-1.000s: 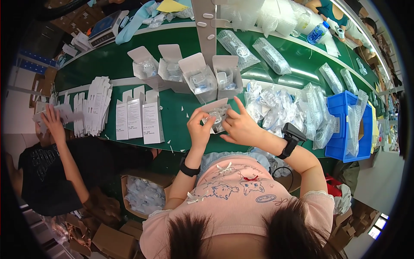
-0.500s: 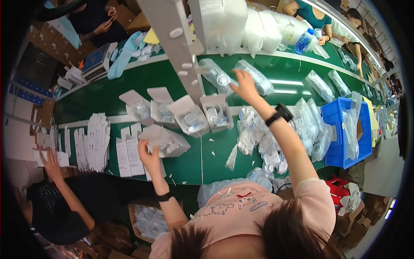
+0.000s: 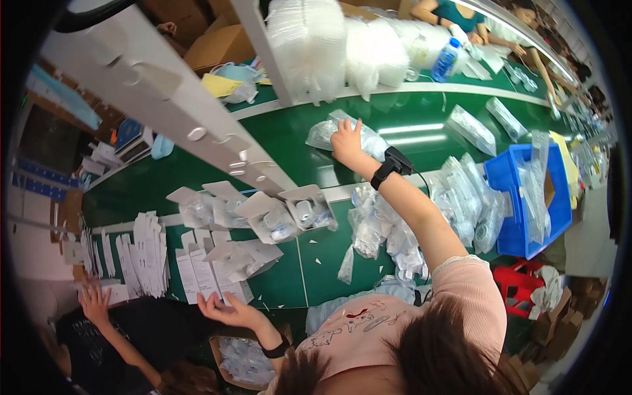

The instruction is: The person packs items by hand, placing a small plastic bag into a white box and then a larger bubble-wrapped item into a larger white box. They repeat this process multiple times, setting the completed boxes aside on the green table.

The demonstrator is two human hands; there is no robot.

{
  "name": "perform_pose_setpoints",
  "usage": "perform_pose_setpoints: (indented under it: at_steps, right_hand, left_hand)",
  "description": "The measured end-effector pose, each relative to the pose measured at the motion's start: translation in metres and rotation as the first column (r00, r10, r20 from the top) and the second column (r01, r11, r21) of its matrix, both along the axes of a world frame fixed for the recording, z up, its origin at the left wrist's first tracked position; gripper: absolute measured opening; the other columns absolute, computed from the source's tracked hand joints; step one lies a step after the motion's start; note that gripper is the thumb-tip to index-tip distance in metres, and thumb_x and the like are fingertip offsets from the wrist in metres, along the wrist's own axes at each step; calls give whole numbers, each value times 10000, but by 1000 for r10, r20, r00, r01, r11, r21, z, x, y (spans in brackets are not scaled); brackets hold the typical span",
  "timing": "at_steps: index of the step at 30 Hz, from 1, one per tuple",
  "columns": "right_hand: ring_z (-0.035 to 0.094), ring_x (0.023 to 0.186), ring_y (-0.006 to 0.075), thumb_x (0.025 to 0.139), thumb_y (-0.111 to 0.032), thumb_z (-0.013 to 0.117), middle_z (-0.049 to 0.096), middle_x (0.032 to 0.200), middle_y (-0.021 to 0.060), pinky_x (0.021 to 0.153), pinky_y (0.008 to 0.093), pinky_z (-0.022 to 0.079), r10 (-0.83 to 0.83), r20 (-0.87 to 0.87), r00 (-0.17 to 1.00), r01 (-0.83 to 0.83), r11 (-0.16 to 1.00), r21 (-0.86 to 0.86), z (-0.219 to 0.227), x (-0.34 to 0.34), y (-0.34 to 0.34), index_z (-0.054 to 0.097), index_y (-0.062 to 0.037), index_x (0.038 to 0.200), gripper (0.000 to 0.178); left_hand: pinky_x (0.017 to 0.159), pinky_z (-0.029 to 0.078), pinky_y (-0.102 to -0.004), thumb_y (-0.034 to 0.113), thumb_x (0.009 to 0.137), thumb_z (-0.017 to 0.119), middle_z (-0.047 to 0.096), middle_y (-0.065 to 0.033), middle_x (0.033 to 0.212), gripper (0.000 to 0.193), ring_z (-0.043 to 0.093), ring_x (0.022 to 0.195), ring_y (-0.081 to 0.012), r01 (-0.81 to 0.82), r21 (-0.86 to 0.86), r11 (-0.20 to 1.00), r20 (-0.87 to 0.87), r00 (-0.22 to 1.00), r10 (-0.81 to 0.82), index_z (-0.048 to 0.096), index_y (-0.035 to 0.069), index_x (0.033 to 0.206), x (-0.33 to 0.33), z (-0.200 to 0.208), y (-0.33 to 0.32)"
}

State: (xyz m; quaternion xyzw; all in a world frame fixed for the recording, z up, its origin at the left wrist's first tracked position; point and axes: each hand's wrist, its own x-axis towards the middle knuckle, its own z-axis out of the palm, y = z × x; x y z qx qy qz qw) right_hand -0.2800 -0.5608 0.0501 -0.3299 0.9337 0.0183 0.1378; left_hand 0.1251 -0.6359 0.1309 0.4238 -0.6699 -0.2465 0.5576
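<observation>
My right hand (image 3: 347, 141) reaches across the green bench, fingers bent over a clear bubble-wrapped package (image 3: 370, 143). Another bubble-wrapped package (image 3: 320, 135) lies against its left side; the hand hides where they meet. My left hand (image 3: 230, 311) is palm up and empty, fingers apart, at the near edge of some flat white printed cartons (image 3: 193, 271). Just beyond them an open white box (image 3: 243, 260) lies tilted, with clear wrapping in it. Farther off stands a row of open white boxes (image 3: 268, 220) holding plastic-wrapped parts.
A grey metal post (image 3: 191, 125) slants over the bench. To the right are bagged parts (image 3: 461, 197) and a blue bin (image 3: 530, 227). Bubble-wrap rolls (image 3: 306, 52) and a blue-capped bottle (image 3: 446, 60) stand behind. At left, a co-worker's hand (image 3: 97, 303) is by stacked cartons (image 3: 150, 253).
The view has shifted. My left hand has left the tilted box and drawn back toward me, opening. My right hand has moved left over the packages, which now lie closer together.
</observation>
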Motion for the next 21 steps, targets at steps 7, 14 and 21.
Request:
perform_pose_setpoints:
  at_steps: [7, 14, 21]
  right_hand:
    - [354, 1180, 418, 610, -444, 697, 493, 1181, 214, 911, 607, 270, -297, -246, 923, 304, 953, -7, 11, -24, -8, 643, -62, 983, 537]
    - [587, 923, 235, 547, -521, 704, 616, 1032, 41, 807, 398, 443, -65, 531, 845, -29, 986, 167, 16, -39, -21, 643, -135, 994, 594]
    - [585, 872, 250, 535, -504, 708, 614, 981, 101, 778, 389, 454, -309, 521, 796, 373, 928, -20, 24, -24, -19, 633, -83, 986, 622]
  left_hand:
    - [928, 325, -372, -44, 764, 490, 356, -154, 1244, 169, 385, 1124, -258, 163, -27, 986, 12, 987, -163, 433, 5, 916, -28, 39, 41]
    - [883, 378, -335, -52, 771, 464, 381, -141, 1242, 153, 406, 1115, -244, 268, 40, 963, 196, 943, -270, 466, 21, 905, -22, 19, 65]
    - [834, 418, -304, -61, 749, 482, 442, -153, 1151, 138, 444, 1059, -249, 356, 336, 872, -261, 925, -278, 489, 1, 872, -32, 33, 57]
